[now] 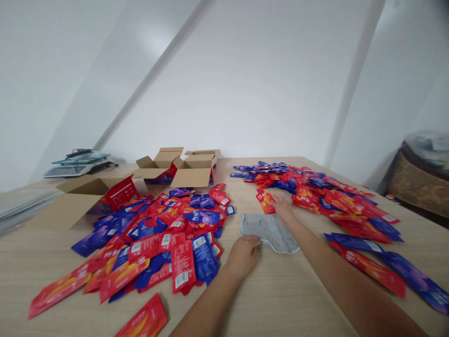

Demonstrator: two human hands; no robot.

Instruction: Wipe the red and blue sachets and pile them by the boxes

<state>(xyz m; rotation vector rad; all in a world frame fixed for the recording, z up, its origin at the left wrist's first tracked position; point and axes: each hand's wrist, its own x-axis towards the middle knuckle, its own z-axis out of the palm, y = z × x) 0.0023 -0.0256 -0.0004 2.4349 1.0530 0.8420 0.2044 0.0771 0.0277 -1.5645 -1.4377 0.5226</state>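
A grey knitted cloth lies flat on the table between my hands. My left hand rests at its near left edge, fingers curled and closed on the edge. Past the far side of the cloth, my right hand grips the right side of a red pouch with orange print. The right fingertips are partly hidden and slightly blurred.
A heap of red and blue pouches spreads on the left, another pile on the right. Open cardboard boxes stand behind the left heap. A flat scale-like device sits far left, a brown patterned chair far right.
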